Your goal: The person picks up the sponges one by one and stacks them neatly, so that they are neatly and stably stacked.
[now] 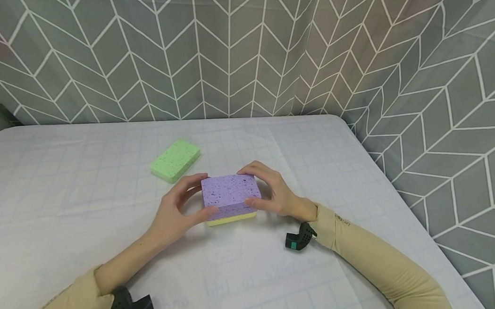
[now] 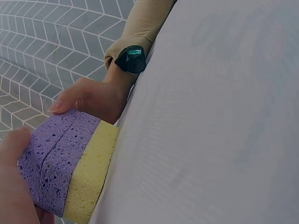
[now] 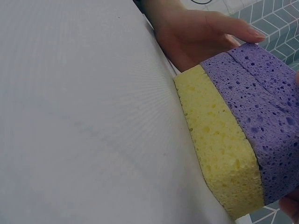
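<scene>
A purple sponge [image 1: 230,188] lies squarely on top of a yellow sponge [image 1: 232,219], which rests on the white table. A dark seam runs along the purple side in both wrist views; whether it parts two purple sponges I cannot tell. My left hand [image 1: 175,211] grips the purple sponge's left end, thumb on the near side, fingers at the far edge. Across from it, my right hand [image 1: 275,190] holds the right end the same way. Beyond the stack, to the left, a green sponge [image 1: 175,160] lies flat, touched by neither hand.
White cloth with faint grid lines covers the table [image 1: 83,183]. Grey patterned curtains [image 1: 215,52] hang along its back and right edges. Each sleeved wrist carries a black camera mount, such as the left one [image 1: 131,307].
</scene>
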Tool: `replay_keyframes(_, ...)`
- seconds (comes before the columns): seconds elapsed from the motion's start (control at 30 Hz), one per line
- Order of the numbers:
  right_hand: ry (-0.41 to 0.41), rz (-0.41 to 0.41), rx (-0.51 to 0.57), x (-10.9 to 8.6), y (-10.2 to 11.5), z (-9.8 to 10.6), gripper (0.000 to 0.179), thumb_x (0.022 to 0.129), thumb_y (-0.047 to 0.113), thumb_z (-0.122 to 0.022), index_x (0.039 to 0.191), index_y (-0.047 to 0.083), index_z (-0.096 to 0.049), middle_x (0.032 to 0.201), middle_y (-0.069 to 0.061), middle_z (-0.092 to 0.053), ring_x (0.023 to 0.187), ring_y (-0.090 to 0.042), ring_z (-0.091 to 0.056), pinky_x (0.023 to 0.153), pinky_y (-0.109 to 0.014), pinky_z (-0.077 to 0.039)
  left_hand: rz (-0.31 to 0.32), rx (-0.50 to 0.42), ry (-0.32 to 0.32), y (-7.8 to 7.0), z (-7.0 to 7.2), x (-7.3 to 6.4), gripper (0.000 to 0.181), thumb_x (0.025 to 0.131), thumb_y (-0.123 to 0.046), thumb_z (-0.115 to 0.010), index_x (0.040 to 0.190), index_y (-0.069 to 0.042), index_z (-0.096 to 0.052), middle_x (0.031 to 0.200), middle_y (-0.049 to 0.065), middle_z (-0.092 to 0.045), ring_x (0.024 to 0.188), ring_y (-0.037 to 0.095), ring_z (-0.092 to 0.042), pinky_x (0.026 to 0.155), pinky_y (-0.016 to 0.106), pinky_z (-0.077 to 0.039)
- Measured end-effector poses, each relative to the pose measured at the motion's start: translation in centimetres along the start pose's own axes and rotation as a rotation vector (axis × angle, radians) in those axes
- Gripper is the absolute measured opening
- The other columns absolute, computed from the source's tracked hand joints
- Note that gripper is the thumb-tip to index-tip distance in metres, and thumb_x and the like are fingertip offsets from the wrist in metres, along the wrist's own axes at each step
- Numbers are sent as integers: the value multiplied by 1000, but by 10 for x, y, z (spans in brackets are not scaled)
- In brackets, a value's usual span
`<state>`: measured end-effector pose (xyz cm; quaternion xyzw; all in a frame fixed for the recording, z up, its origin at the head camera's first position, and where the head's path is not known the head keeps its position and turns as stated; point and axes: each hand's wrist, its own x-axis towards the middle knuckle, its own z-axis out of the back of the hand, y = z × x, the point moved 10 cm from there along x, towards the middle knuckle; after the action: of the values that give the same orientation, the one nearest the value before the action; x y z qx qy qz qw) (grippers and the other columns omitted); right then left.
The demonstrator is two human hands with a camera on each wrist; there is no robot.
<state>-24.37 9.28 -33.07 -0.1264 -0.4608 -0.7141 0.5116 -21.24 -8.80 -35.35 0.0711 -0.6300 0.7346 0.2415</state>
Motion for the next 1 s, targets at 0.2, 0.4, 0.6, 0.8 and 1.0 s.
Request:
replay_keyframes(0.2, 1, -4, 0, 0, 0, 0, 61, 94, 51, -59, 125, -1, -59, 116, -14, -62, 106, -23, -58, 97, -34, -51, -9, -14, -18, -1, 2, 0, 63, 81, 6, -76, 139, -2, -53, 139, 20, -53, 127, 14, -54, 115, 29, -42)
replay_keyframes(0.4, 4, -9, -2, 1, 0, -1, 62, 93, 52, -58, 125, -1, -59, 116, -14, -62, 106, -23, -58, 97, -35, -51, -41, -23, -49, -5, 5, 0, 58, 82, 9, -74, 136, 5, -53, 136, 20, -56, 124, 14, -56, 114, 26, -43)
replay_keyframes(0.6, 3, -4, 0, 1, 0, 0, 62, 93, 52, -59, 125, -1, -59, 115, -14, -62, 106, -23, -58, 98, -35, -51, -70, -12, -116, -8, 14, 1, 47, 88, 11, -66, 133, 6, -54, 132, 23, -57, 123, 13, -57, 113, 29, -44)
replay_keyframes(0.8, 6, 4, 2, 1, 1, -1, 62, 94, 51, -59, 125, -2, -58, 115, -14, -62, 106, -23, -58, 98, -35, -52, -27, 27, -220, -3, 25, 2, 41, 93, 5, -64, 133, 2, -56, 129, 18, -59, 121, 13, -57, 112, 26, -44)
replay_keyframes(1.0, 7, 2, 2, 1, 1, -1, 62, 94, 51, -59, 126, -2, -58, 115, -14, -62, 106, -23, -58, 97, -34, -52, 6, 87, -244, 1, 32, 4, 42, 93, 2, -66, 134, -3, -57, 130, 14, -60, 121, 11, -57, 111, 24, -45)
